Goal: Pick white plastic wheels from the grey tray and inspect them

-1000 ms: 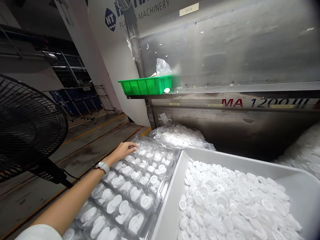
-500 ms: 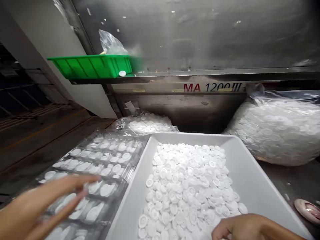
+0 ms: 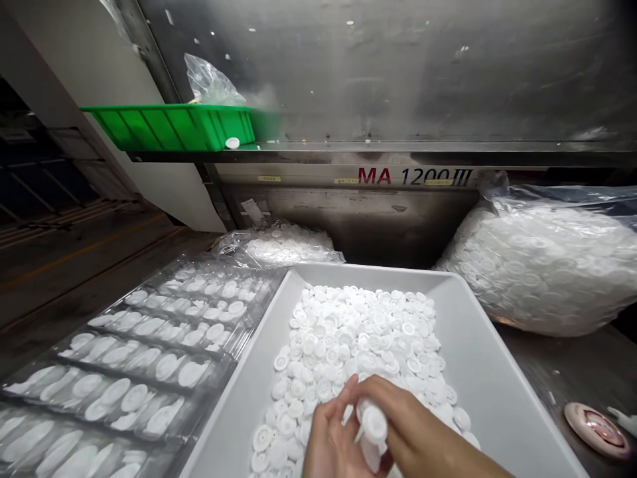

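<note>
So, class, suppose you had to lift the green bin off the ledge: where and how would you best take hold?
Grip the green bin by its rim near both ends, probably coming from the front: its walls flare up to that rim, giving something to hook under, and the metal panel rises behind it while the front looks open.

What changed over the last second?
The left hand moved off the clear compartments and right, over the gray bin. The right hand, first out of view, came in at lower right, then shifted left beside it; white discs now show in its curled fingers. The view swung right. Unchanged: green tray on its ledge, filled bag behind the bin.
</note>
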{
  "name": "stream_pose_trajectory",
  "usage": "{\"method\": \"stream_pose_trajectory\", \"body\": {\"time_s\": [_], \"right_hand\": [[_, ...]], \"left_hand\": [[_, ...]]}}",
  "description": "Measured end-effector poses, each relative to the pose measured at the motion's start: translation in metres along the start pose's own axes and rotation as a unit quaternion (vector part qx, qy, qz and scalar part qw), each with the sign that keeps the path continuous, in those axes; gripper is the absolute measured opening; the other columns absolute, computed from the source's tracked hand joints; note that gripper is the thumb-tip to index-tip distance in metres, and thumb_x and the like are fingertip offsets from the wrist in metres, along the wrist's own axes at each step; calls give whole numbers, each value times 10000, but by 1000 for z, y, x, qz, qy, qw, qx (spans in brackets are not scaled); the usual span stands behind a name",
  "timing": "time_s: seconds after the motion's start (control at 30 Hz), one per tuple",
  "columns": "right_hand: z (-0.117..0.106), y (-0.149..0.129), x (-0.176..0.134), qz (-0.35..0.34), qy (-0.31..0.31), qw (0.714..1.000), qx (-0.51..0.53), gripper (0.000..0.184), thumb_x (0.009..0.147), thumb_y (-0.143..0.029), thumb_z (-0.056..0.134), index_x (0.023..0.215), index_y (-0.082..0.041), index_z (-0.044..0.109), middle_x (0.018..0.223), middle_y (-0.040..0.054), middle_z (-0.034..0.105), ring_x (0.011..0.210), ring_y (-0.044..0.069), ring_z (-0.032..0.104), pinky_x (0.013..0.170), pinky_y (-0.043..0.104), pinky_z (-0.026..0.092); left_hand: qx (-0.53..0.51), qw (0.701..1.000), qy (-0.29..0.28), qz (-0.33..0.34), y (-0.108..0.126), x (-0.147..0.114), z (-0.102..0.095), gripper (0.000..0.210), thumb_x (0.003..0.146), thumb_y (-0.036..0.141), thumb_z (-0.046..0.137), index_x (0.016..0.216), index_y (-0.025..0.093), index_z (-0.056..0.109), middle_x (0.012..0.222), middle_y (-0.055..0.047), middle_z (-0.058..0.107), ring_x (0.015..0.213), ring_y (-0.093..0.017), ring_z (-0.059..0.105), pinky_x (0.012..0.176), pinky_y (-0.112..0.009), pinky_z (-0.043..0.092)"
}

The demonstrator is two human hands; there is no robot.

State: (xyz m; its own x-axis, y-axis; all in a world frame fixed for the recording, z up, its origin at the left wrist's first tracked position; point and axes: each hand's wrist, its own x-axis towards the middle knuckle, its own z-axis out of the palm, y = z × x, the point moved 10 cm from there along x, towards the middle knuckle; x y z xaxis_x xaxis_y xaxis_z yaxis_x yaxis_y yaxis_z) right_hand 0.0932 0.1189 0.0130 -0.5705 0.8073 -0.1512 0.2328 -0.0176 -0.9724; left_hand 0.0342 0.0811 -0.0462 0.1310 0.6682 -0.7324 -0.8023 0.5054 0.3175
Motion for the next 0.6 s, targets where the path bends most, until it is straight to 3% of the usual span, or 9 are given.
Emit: {"method": "stream_pose_trajectory", "body": {"time_s": [0.1, 0.2, 0.23, 0.3, 0.4, 0.5, 0.6], "right_hand": [[1, -18, -2, -91, 79, 986, -118, 376, 794, -122, 487, 1139, -258, 547, 1122, 90, 545, 1045, 264, 505, 889, 458, 394], [-6, -28, -14, -145, 147, 963, -172, 391, 881, -156, 430, 1243, -297, 477, 1295, 96, 451, 1221, 284, 384, 964, 462, 341], [-12, -32, -19, -160, 173, 954, -186, 381, 898, -158, 401, 1247, -298, 464, 1277, 96, 455, 1201, 262, 409, 937, 419, 381], [-23, -40, -28, -182, 207, 938, -212, 348, 924, -158, 344, 1226, -291, 455, 1073, 77, 538, 981, 187, 545, 795, 307, 464], [-26, -42, -29, -184, 186, 927, -268, 264, 943, -211, 369, 1180, -281, 462, 785, 3, 565, 664, 136, 560, 616, 249, 469], [-19, -29, -23, -145, 137, 916, -348, 266, 888, -301, 512, 1151, -272, 482, 777, -10, 617, 632, 153, 581, 549, 259, 448], [-15, -15, -17, -101, 113, 922, -356, 174, 828, -275, 578, 999, -265, 548, 731, -39, 612, 576, 123, 569, 495, 225, 414]], "left_hand": [[-38, 999, 10, 9, -1, 5, 22, 428, 859, 179, 356, 1279, 130, 420, 1146, -115, 628, 1099, -226, 568, 874, -340, 458], [-72, 997, 30, 20, 5, -1, 24, 412, 855, 186, 396, 1256, 106, 447, 1090, -113, 666, 1047, -194, 604, 878, -296, 464], [-81, 996, 38, 20, 6, -3, 23, 412, 849, 185, 422, 1252, 107, 451, 1073, -116, 674, 1011, -191, 623, 868, -294, 473], [-95, 994, 53, 17, 6, -7, 18, 408, 837, 170, 455, 1239, 103, 460, 1053, -126, 684, 928, -191, 657, 837, -308, 496], [-98, 993, 58, -8, 2, -9, 13, 373, 833, 176, 464, 1199, 113, 500, 1068, -121, 687, 909, -200, 664, 762, -316, 515], [-89, 995, 33, -42, -3, -8, 13, 362, 848, 229, 448, 1187, 119, 514, 1109, -119, 676, 1032, -220, 617, 801, -332, 490], [-75, 995, 10, -68, -9, -7, 13, 374, 868, 275, 423, 1194, 116, 513, 1121, -123, 671, 1080, -245, 590, 897, -390, 445]]}}
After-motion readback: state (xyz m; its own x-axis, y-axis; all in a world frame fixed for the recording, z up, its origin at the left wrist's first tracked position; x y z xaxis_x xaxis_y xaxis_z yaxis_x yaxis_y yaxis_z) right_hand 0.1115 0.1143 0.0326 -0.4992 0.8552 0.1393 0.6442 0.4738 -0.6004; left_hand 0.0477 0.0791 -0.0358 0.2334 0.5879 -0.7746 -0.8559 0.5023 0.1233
